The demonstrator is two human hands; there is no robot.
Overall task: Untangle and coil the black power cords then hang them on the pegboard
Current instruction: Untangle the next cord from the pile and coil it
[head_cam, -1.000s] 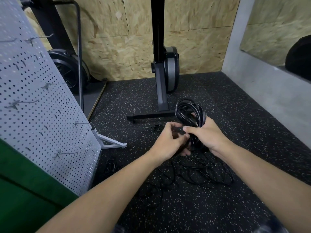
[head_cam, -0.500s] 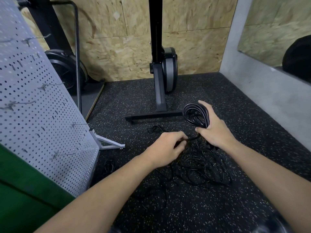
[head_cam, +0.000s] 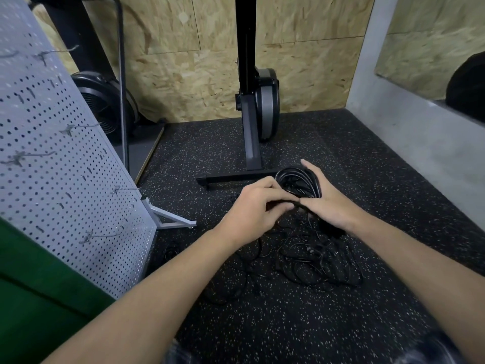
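Where the two hands meet: low over the speckled black floor (head_cam: 288, 324), just in front of the foot of an upright exercise machine (head_cam: 252, 143).
Right hand (head_cam: 328, 203): grasping the coiled cord (head_cam: 296, 182). The fingers stretch up along the far side of the loops and the thumb is pressed across their lower end.
Coiled cord: several black loops gathered into one bundle, standing upright against the right palm and clear of the floor.
Left hand (head_cam: 252, 208): fingers curled, pinching a loose strand (head_cam: 290, 202) right beside the tip of the right thumb.
Loose strand: only a short black stretch shows between the two hands. It seems to run on down into the pile below, though black on black makes that hard to trace.
Tangle of cords (head_cam: 315, 261): on the floor directly under the hands, between the two forearms, with thin black loops crossing one another.
Stray cord (head_cam: 170, 249): a small loop on the floor near the pegboard's lower corner, apart from the tangle.
Pegboard (head_cam: 65, 166): grey and perforated, standing tilted at the left on a pale bracket foot, well apart from the hands.
Hooks (head_cam: 34, 156): wire pegs sticking out of the board's face.
Green surface (head_cam: 39, 298): fills the lower left corner, in front of the board.
Chipboard wall (head_cam: 196, 74): behind the machine.
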